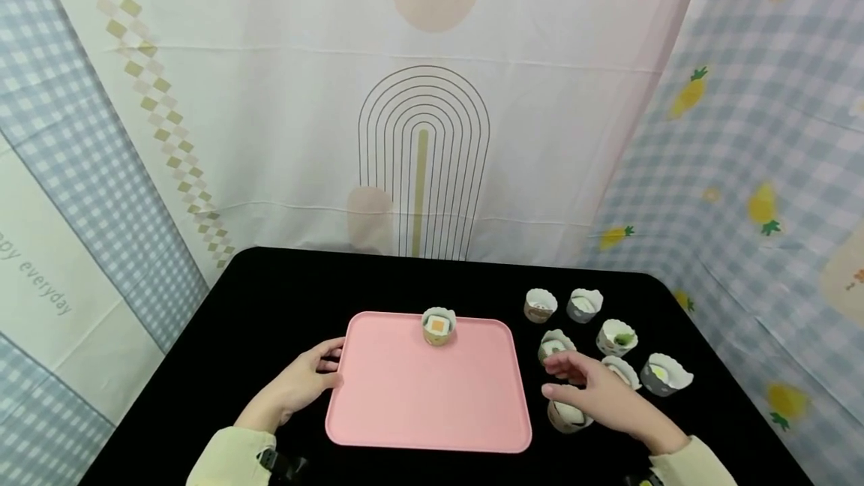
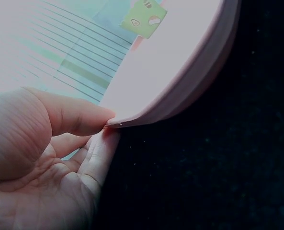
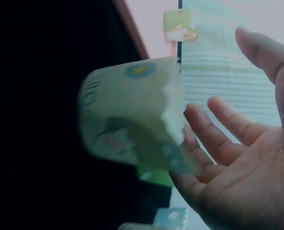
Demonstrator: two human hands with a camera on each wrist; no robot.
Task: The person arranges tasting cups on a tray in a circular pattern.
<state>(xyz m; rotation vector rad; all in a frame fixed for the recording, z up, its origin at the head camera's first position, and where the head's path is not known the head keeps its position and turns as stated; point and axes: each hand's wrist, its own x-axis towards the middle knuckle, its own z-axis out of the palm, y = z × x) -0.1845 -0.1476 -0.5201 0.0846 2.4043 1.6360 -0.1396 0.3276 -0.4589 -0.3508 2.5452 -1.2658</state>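
Note:
A pink rectangular tray [image 1: 432, 403] lies on the black table. My left hand [image 1: 297, 385] pinches its left edge, thumb on the rim [image 2: 146, 115] and fingers beneath. One small paper baking cup [image 1: 439, 328], holding something white with an orange square, sits near the tray's far edge. Right of the tray my right hand [image 1: 601, 396] hovers over a group of paper cups, fingers spread and holding nothing. Nearest to it are a cup [image 1: 567, 418] below the thumb and another cup [image 1: 555, 343] beyond the fingertips. In the right wrist view a patterned cup [image 3: 127, 115] overlaps the fingertips.
More filled paper cups stand at the right: one at the back [image 1: 540, 306], a grey one [image 1: 584, 306], one with something green [image 1: 616, 337] and another grey one [image 1: 664, 376]. The right hand partly hides one cup [image 1: 622, 371]. Curtains [image 1: 304, 133] hang behind the table.

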